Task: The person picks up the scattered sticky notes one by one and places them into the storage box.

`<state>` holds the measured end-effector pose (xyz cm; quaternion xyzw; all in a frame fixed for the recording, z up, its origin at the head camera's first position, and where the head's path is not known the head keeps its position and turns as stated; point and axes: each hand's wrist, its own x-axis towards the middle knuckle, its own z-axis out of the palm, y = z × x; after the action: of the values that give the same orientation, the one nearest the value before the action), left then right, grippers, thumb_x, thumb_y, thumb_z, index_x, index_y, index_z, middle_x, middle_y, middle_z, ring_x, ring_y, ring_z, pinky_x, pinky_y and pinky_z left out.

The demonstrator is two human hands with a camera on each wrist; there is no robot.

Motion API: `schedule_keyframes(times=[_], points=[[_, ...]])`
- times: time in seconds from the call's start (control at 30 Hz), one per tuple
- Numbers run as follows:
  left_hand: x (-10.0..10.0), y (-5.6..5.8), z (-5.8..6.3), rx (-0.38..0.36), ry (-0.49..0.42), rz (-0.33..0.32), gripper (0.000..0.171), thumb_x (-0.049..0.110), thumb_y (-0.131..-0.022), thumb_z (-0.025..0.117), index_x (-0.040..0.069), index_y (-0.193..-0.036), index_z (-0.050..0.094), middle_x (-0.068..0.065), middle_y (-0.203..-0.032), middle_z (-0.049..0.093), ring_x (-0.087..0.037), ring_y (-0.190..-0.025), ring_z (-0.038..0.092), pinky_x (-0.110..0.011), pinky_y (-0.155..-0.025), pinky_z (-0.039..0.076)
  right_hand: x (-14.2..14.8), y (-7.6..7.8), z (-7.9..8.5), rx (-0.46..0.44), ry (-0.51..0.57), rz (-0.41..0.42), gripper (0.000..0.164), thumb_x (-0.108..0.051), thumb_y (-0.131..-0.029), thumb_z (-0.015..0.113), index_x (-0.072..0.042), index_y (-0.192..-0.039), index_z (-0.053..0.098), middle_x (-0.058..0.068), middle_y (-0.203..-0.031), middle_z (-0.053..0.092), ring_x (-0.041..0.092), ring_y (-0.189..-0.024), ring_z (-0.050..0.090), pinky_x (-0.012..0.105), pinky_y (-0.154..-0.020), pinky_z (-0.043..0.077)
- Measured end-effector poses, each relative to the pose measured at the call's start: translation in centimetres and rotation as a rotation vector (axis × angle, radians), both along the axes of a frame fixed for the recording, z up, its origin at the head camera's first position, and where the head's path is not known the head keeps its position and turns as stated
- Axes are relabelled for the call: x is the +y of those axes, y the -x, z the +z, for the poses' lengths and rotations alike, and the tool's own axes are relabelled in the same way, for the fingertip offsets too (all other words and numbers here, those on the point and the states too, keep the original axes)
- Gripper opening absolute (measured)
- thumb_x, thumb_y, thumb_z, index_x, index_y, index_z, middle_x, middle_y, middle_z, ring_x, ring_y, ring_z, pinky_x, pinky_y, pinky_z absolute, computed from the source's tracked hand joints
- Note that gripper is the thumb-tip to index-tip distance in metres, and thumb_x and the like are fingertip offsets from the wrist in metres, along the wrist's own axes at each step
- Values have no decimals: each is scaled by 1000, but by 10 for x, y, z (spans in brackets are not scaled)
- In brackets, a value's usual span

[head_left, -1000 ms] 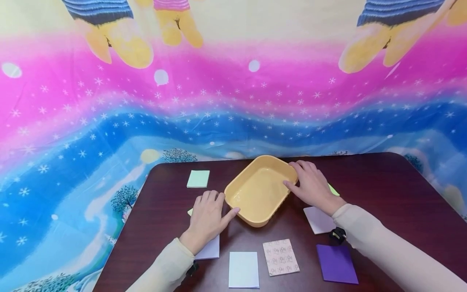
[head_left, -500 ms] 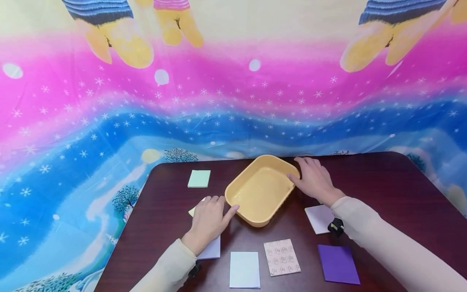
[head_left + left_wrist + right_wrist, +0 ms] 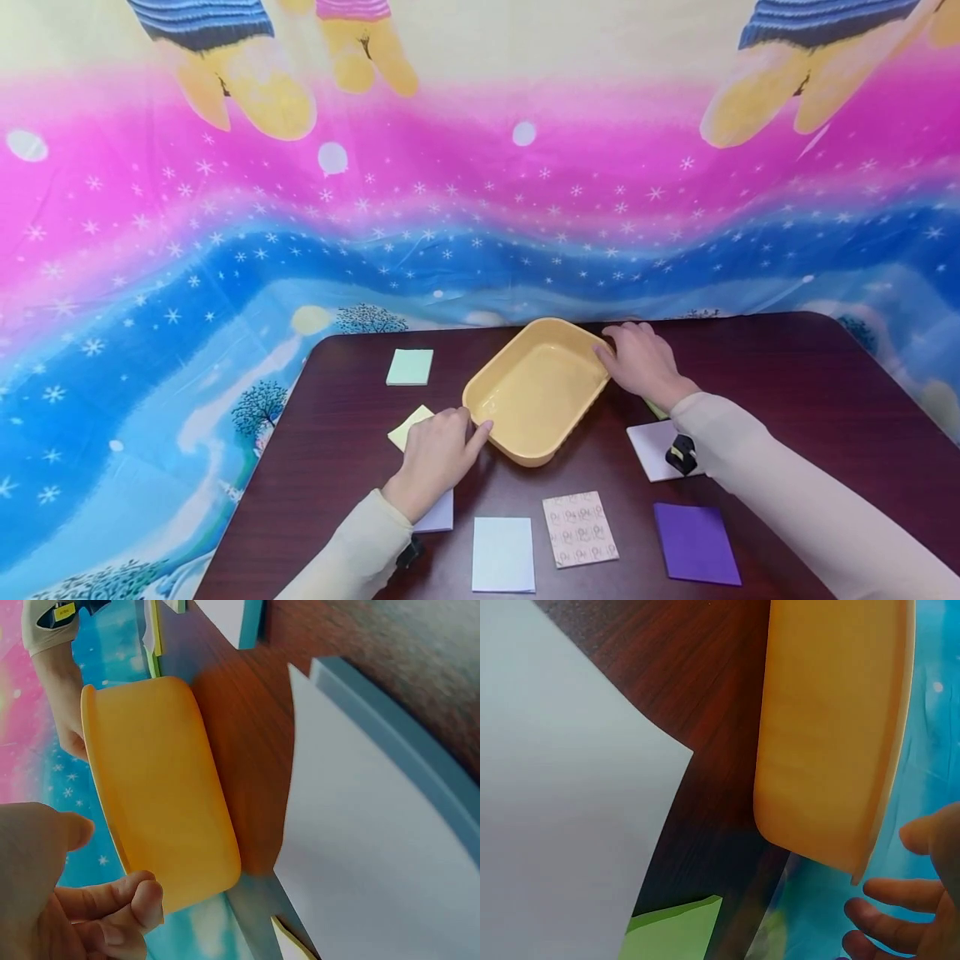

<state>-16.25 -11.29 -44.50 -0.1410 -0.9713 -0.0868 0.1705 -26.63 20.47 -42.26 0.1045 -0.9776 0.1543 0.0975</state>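
Observation:
A yellow plastic tub [image 3: 536, 400], with nothing in it, stands turned at an angle near the back middle of the table [image 3: 772, 392]. At its near left corner is my left hand [image 3: 438, 454], thumb over the rim and fingers bent. In the left wrist view these fingertips [image 3: 146, 896] overlap the tub's corner, with the thumb well apart from them. My right hand [image 3: 645, 362] is at the far right corner. The right wrist view shows its fingers [image 3: 885, 922] loosely bent, just beyond the end of the tub's rim [image 3: 889, 787].
Several square paper pads lie around the tub: mint [image 3: 409, 367], pale yellow [image 3: 408, 425], lilac [image 3: 438, 514], white [image 3: 502, 554], patterned pink [image 3: 580, 529], purple [image 3: 697, 543], pale lilac [image 3: 652, 450] and green [image 3: 671, 934]. A printed cloth [image 3: 480, 208] hangs behind the table.
My left fingers have drawn in and curled more, uncovering more of the yellow pad. The right hand has shifted slightly, and its thumb no longer reaches as far over the tub. The tub stays put.

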Motion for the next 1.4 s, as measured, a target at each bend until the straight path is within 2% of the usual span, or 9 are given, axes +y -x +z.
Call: schedule_keyframes(times=[0.13, 0.23, 0.4, 0.67, 1.1, 1.4], points=[[2, 1, 1, -33, -17, -1, 48, 45, -96, 64, 19, -58, 47, 4, -52, 43, -14, -44, 43, -28, -40, 27, -2, 2, 0, 1, 1, -7, 34, -26, -101, 59, 0, -121, 70, 23, -111, 71, 40, -100, 60, 48, -68, 52], [3, 2, 1, -50, -20, 2, 49, 44, -97, 63, 20, -57, 46, 4, -50, 45, -15, -43, 44, -29, -40, 27, -3, 4, 0, -11, 5, -7, 27, -21, -100, 60, -3, -116, 74, 18, -102, 73, 35, -91, 60, 39, -59, 48], [4, 4, -2, -76, -30, 8, 50, 42, -98, 60, 21, -55, 47, 2, -49, 48, -17, -43, 47, -31, -41, 28, -2, 7, -1, -29, 6, -7, 22, -17, -99, 63, -4, -114, 74, 13, -91, 72, 28, -79, 57, 31, -52, 41], [4, 6, -4, -135, -66, 11, 47, 40, -99, 59, 23, -56, 50, 3, -51, 50, -17, -46, 50, -31, -43, 30, -2, 10, -3, -38, -5, -22, 22, -14, -97, 65, -4, -116, 72, 12, -93, 72, 25, -78, 59, 32, -54, 46], [0, 12, 1, -189, -105, 41, 46, 39, -99, 59, 22, -57, 50, 5, -50, 46, -14, -44, 43, -31, -42, 30, -2, 9, -6, -33, -27, -30, 12, -9, -95, 64, -2, -102, 71, 13, -89, 70, 29, -84, 57, 41, -67, 50], [-3, 19, 3, -226, -137, 57, 44, 37, -98, 60, 22, -58, 52, 5, -50, 46, -15, -47, 45, -32, -45, 32, 0, 6, -5, -49, -21, -41, 7, -9, -93, 65, -3, -95, 68, 10, -79, 66, 27, -79, 55, 38, -62, 48]])
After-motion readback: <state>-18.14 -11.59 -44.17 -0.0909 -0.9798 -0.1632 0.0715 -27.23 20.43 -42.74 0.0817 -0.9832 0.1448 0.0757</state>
